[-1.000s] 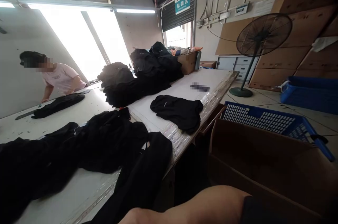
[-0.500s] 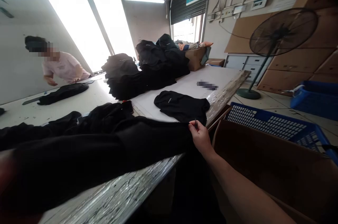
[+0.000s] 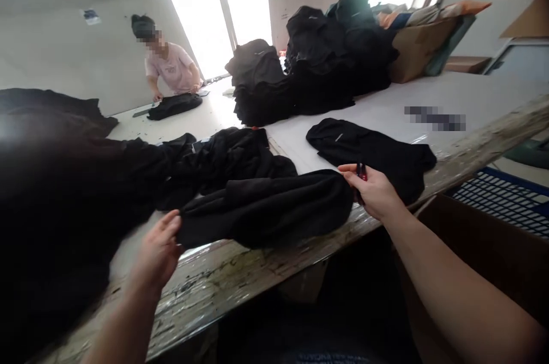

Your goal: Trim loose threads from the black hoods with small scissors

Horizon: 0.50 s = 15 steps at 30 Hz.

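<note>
At 8 o'clock, the fingers (image 3: 170, 221) of the left hand (image 3: 156, 252) are pinching the near-left end of a long black cloth (image 3: 278, 209). At 4 o'clock, the fingers of the right hand (image 3: 375, 192) are closing on its other end, and the same hand is holding a small dark-and-red tool (image 3: 362, 172) in its grip. The black cloth is stretching between the two hands, just below the centre, over the near edge of the surface (image 3: 240, 272).

Just beyond the right hand, at 3 o'clock, a folded black garment (image 3: 373, 149) with a small pale mark is lying flat. Crumpled black garments (image 3: 240, 152) are lying behind the held cloth toward 9 o'clock, beside a big dark heap (image 3: 55, 181) farther left.

At 12 o'clock a stack of black garments (image 3: 257, 83) is standing, touching a taller pile (image 3: 326, 43) at 1 o'clock; a cardboard box (image 3: 416, 49) is sitting beside that at 2 o'clock. Between 10 and 11 o'clock, a person (image 3: 174, 69) in a pale pink top is leaning over a dark bundle (image 3: 175, 106). Off the surface, an open carton (image 3: 484, 261) is standing at 4 o'clock, next to a blue basket (image 3: 510, 195).
</note>
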Available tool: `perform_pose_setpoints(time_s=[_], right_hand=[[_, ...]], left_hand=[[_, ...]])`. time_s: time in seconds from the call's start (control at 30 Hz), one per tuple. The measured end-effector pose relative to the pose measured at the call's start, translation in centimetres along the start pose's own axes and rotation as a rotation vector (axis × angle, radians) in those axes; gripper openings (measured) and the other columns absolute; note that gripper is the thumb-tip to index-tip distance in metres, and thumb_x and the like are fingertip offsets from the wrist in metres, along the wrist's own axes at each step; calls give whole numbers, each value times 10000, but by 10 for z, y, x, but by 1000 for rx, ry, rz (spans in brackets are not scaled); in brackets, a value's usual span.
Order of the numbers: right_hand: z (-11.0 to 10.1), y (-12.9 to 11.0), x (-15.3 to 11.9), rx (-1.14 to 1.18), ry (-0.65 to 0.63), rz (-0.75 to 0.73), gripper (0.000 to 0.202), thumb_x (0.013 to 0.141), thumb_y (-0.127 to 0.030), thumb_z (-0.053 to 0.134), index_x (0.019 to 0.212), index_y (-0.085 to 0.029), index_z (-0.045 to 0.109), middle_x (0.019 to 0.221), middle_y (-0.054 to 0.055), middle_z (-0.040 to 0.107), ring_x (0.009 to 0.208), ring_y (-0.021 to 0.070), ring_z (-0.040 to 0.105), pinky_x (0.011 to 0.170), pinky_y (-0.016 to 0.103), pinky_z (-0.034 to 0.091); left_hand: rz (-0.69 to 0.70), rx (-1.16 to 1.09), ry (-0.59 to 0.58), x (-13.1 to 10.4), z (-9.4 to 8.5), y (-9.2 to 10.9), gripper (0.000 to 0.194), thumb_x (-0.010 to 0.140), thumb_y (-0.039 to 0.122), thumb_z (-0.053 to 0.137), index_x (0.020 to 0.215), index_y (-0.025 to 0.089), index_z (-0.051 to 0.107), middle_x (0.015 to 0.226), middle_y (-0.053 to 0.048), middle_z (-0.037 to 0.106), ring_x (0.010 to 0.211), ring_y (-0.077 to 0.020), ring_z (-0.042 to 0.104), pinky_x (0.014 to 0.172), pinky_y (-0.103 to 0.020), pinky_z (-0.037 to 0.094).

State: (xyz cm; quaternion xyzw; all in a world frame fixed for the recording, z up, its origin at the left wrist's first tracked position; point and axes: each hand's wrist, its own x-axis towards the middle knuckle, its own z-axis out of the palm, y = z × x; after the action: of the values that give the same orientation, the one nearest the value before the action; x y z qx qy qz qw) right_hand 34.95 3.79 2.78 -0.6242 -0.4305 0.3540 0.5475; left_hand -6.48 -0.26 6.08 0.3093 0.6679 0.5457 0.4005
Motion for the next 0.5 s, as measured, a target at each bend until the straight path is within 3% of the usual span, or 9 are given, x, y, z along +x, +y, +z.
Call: perform_pose_setpoints(time_s=[0.07, 0.17, 0.23, 0.33, 0.43, 0.5], right_hand=[[13, 11, 4, -116, -6, -13, 294, 683, -371, 675, 891, -164, 692, 698, 44, 635, 586, 171, 578, 482, 268, 411], [28, 22, -10, -370, -20, -183, 191, 733, -311, 636, 861, -181, 691, 722, 36, 644, 584, 156, 556, 561, 284, 429], [39, 25, -28, -493, -187, -363, 155, 778, -308, 612, 855, -186, 670, 742, 31, 646, 563, 146, 548, 575, 286, 448], [64, 32, -52, -565, -467, -640, 182, 784, -263, 623, 942, -177, 647, 909, 67, 647, 721, 182, 616, 648, 291, 498], [84, 40, -57, -681, -406, -849, 227, 771, -140, 574, 983, -177, 649, 971, 90, 634, 837, 224, 632, 666, 306, 513], [85, 35, -50, -644, -337, -923, 249, 765, -65, 512, 924, -192, 656, 892, 67, 649, 799, 208, 637, 668, 301, 513]], left_hand=[[-67, 57, -26, 9, -1, -20, 321, 763, 170, 656, 1081, 161, 611, 1045, -109, 656, 909, -220, 658, 735, -352, 568], [135, 302, 11, 5, -8, -40, 347, 756, 312, 689, 1066, 168, 632, 1098, -115, 644, 1043, -258, 613, 891, -409, 508], [329, 463, -57, -2, -7, -48, 294, 789, 372, 644, 1010, 179, 658, 1049, -93, 660, 1018, -254, 619, 926, -410, 484], [611, 607, -249, -8, 10, -56, 285, 779, 295, 649, 1048, 202, 650, 1108, -81, 634, 1060, -249, 589, 962, -409, 457], [822, 678, -265, -2, 28, -57, 249, 769, 185, 637, 1017, 199, 655, 1083, -81, 626, 1049, -235, 572, 954, -397, 446], [848, 657, -281, 4, 31, -47, 115, 809, 170, 594, 895, 197, 667, 940, -53, 649, 918, -199, 606, 860, -345, 481]])
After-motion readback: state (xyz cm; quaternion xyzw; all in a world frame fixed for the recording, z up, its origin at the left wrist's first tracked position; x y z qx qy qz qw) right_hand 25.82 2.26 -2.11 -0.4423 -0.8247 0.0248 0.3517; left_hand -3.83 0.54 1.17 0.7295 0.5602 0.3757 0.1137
